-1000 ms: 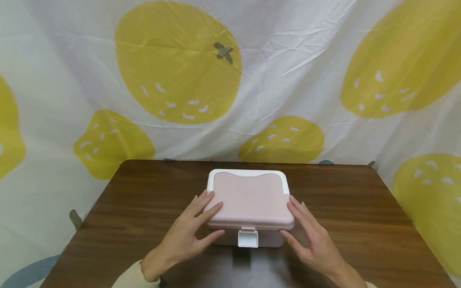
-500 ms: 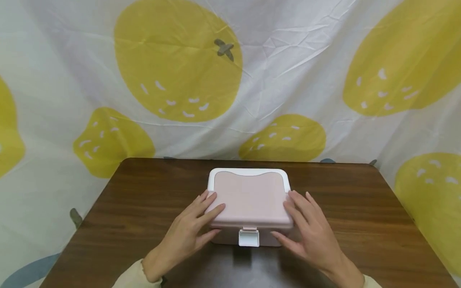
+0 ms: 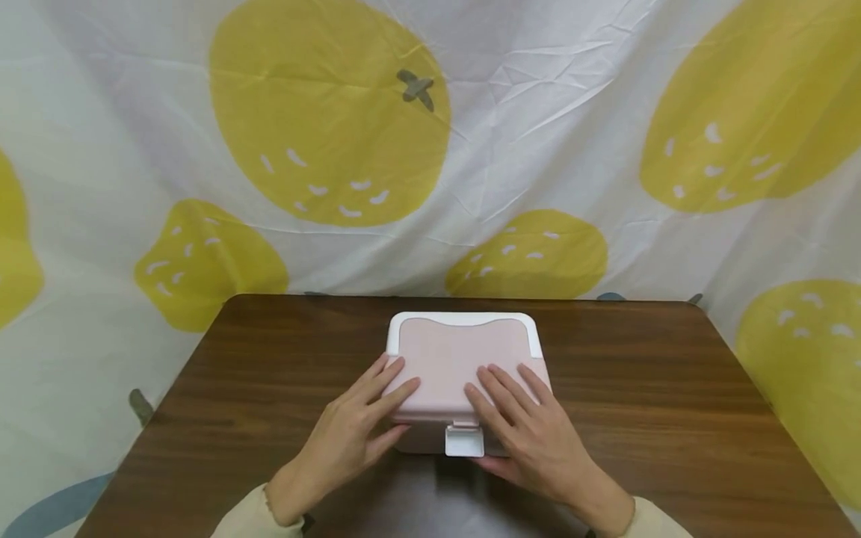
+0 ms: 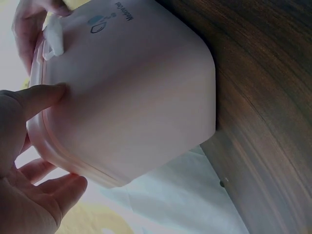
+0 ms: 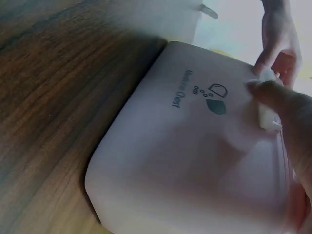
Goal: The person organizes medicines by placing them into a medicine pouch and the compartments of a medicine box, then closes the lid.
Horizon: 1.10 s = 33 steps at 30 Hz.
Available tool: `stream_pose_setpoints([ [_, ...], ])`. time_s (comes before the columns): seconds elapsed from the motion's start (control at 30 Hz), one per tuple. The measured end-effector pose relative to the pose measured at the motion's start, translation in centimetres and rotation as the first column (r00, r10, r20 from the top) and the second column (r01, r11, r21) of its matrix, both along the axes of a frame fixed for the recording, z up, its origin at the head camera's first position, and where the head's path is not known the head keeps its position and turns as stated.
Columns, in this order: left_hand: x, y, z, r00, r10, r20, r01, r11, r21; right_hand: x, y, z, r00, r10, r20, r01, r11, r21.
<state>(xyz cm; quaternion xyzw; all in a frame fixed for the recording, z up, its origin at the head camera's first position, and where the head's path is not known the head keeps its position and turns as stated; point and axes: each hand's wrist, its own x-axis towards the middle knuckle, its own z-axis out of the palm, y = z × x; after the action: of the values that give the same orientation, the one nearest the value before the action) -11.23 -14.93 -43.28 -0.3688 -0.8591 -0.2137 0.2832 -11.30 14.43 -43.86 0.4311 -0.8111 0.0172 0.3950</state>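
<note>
A pale pink medicine chest (image 3: 464, 359) with a white handle around the lid's back edge stands upright on the table, lid down. "Medicine Chest" is printed on its front, legible in the right wrist view. Its white latch (image 3: 464, 441) sticks out at the front. My left hand (image 3: 350, 426) holds the left front corner, thumb on the front (image 4: 53, 95) and fingers over lid and side. My right hand (image 3: 531, 426) lays its fairly straight fingers on the lid's right half. Its thumb touches the latch (image 5: 267, 105) in the right wrist view.
The dark wood-grain table (image 3: 282, 359) extends to both sides of the chest. Behind it hangs a white cloth (image 3: 525, 134) printed with yellow fruit, close to the table's back edge.
My right hand has moved left from the chest's right side onto the lid, its thumb reaching the latch. The left hand and the chest stay nearly where they were.
</note>
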Motion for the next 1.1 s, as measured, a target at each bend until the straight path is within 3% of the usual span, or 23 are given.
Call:
stream_pose_setpoints([
  [0.17,0.0,0.0,0.0,1.0,-0.005,0.006,0.005,1.0,0.007,-0.2,-0.3,0.2,0.998,0.066,-0.003,-0.066,0.993,-0.096],
  [0.3,-0.1,0.0,-0.1,1.0,-0.016,-0.017,0.016,1.0,0.016,-0.4,-0.7,0.4,0.991,0.116,-0.063,-0.124,0.984,-0.131],
  [0.47,-0.2,0.0,0.0,0.999,-0.033,-0.014,0.034,0.999,0.034,-0.5,-1.2,0.7,0.948,0.238,-0.214,-0.254,0.966,-0.05],
  [0.57,-0.3,0.1,0.1,0.999,-0.045,-0.007,0.045,0.998,0.047,-0.5,-1.4,0.9,0.927,0.26,-0.27,-0.27,0.963,0.001],
  [0.8,-0.3,0.1,0.2,0.998,-0.053,-0.017,0.054,0.996,0.066,-0.6,-1.6,1.4,0.908,0.268,-0.322,-0.273,0.962,0.03],
  [1.1,-0.3,0.1,0.2,0.999,-0.049,-0.003,0.049,0.996,0.073,-1.5,-1.3,1.7,0.847,0.368,-0.383,-0.37,0.926,0.073],
])
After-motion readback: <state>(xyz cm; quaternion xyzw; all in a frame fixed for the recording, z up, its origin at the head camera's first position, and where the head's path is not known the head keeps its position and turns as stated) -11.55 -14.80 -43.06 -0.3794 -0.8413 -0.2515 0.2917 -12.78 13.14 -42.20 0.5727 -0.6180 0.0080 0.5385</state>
